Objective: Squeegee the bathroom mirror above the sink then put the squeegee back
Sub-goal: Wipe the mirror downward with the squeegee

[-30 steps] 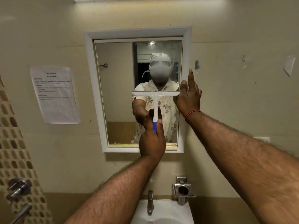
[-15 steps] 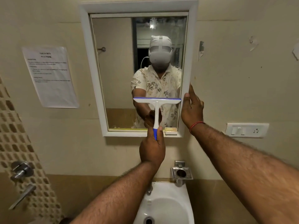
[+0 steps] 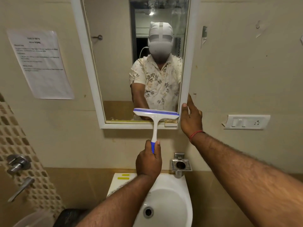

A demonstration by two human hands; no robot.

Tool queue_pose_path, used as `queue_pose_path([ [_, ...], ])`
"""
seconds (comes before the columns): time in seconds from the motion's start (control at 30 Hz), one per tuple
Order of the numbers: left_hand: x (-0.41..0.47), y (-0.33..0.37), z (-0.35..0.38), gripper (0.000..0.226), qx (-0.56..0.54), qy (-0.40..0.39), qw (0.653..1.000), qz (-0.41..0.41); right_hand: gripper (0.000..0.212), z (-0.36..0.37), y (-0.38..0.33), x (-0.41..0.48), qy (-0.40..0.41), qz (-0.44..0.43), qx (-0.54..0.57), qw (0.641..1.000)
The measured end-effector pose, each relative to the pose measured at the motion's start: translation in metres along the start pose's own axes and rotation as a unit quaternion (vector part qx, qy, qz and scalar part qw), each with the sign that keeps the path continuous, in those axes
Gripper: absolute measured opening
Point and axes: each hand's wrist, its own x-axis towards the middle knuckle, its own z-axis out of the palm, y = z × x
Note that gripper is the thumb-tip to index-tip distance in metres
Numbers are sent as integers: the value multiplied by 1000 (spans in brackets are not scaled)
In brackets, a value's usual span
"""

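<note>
Pulling the squeegee [image 3: 155, 119] downward, you now have its blue-edged blade low on the mirror [image 3: 114, 63], just above the bottom of the white frame at centre frame; a second ago it sat about halfway up the glass. Your left hand [image 3: 148, 160] grips the blue end of the handle, fingers wrapped round it and thumb up along its side, below the mirror and above the sink [image 3: 173, 200]. The blade's right end lies almost against the frame's right edge.

Your right hand [image 3: 191, 119] has slid down that right edge with the blade. Its fingers are straight and not clenched, thumb on the front of the frame, the rest alongside it on the wall. A red thread [image 3: 196, 135] circles that wrist.

Your view has dipped too: the mirror's top is now cut off, and more of the sink bowl and its drain show at bottom centre.

A printed paper notice [image 3: 41, 63] is stuck to the wall at upper left; its lines are too blurred to read. A white switch plate [image 3: 246, 122] sits at right, with no legible marking.
</note>
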Motion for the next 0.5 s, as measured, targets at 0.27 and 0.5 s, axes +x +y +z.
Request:
queue_pose_path([
  [0.27, -16, -5, 3, 81, 16, -14, 1000, -19, 53, 1, 8, -7, -3, 10, 7, 1000],
  [0.5, -25, -7, 0, 78, 2, -15, 1000, -27, 59, 0, 10, -8, 0, 13, 14, 1000],
])
